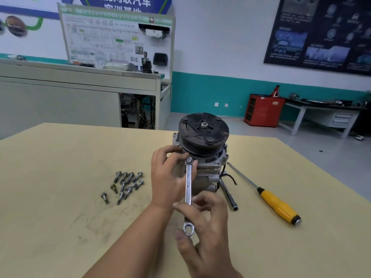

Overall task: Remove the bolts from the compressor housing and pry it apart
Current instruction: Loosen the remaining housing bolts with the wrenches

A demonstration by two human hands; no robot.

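The compressor (202,141) stands upright on the tan table, its black pulley face on top and the grey housing below. A silver ring wrench (188,189) has its far ring end set on the housing's near flange. My left hand (170,177) wraps around the housing's left side, fingers curled near the wrench's far end. My right hand (202,221) pinches the wrench near its near ring end. Several removed bolts (125,186) lie loose on the table to the left.
A yellow-handled screwdriver (277,203) lies on the table (60,197) to the right of the compressor. A dark socket extension bar (228,195) lies between it and the housing. A grey workbench, a red cabinet (263,110) and wall posters stand behind.
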